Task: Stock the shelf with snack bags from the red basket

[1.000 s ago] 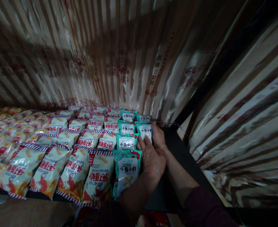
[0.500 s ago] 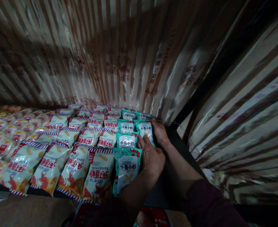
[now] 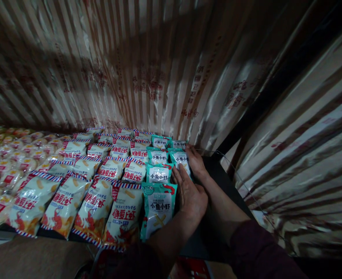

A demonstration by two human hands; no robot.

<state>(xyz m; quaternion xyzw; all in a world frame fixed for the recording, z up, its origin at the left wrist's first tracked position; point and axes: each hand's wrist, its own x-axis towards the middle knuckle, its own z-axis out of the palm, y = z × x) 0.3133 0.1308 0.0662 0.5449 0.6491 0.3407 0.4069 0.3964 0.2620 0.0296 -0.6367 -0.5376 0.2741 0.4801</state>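
Teal-and-white snack bags stand at the right end of the display. My left hand (image 3: 191, 195) lies with its fingers outstretched against the lower front of one teal snack bag (image 3: 180, 155); its palm is beside the nearest teal bag (image 3: 159, 207). My right hand (image 3: 196, 162) rests along the right edge of the same bag, fingers extended and pressed to its side, with the tips partly hidden. The bag sits upright between the two hands. Other teal bags (image 3: 159, 173) stand just to the left, in a column.
Rows of white snack bags with red lettering (image 3: 121, 213) fill the middle. Several clear-wrapped round snacks (image 3: 9, 178) lie at the left. Striped plastic sheeting (image 3: 147, 81) hangs behind. A dark post (image 3: 249, 116) and thin wire (image 3: 243, 186) are at the right, by the black shelf edge (image 3: 229, 186).
The view has shifted slightly, so the bags appear a little further right. Both hands stay at the same teal bag, with the left hand's fingers slightly closer together.
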